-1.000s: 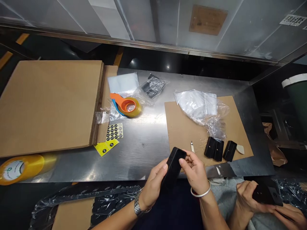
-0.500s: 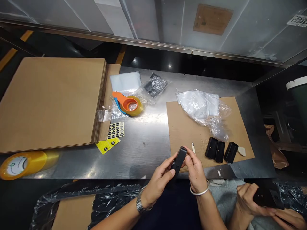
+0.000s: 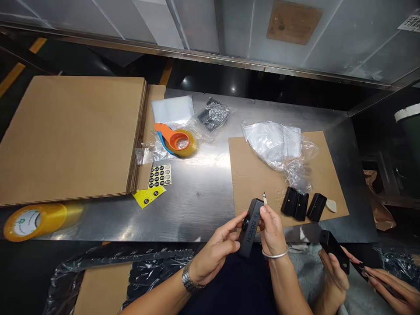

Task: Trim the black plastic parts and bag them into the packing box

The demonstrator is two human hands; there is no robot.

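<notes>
Between both hands, over the table's front edge, a black plastic housing [image 3: 251, 228] marked BOSCH is held tilted. My left hand [image 3: 219, 248] pinches its left side between fingers and thumb. On its upper right side, my right hand [image 3: 273, 228] grips with the thumb and fingers. Just beyond it a small knife [image 3: 264, 197] lies on a cardboard sheet [image 3: 249, 175], partly covered by the housing. Right of my hands, black plastic shells [image 3: 301, 206] rest on the cardboard, with another black shell [image 3: 316, 207] and a whitish flat piece [image 3: 331, 205] beside them.
Clear plastic bags [image 3: 272, 142] lie on the cardboard. Leftward are a tape dispenser [image 3: 179, 141], sticker sheets [image 3: 160, 176], stacked cardboard [image 3: 75, 135] and a tape roll [image 3: 29, 222]. A co-worker's hands [image 3: 337, 273] hold a black part [image 3: 334, 251] at the lower right.
The housing has turned in my hands, so its BOSCH lettering now faces up. My fingers have shifted along it. The co-worker's black part has been raised and tilted.
</notes>
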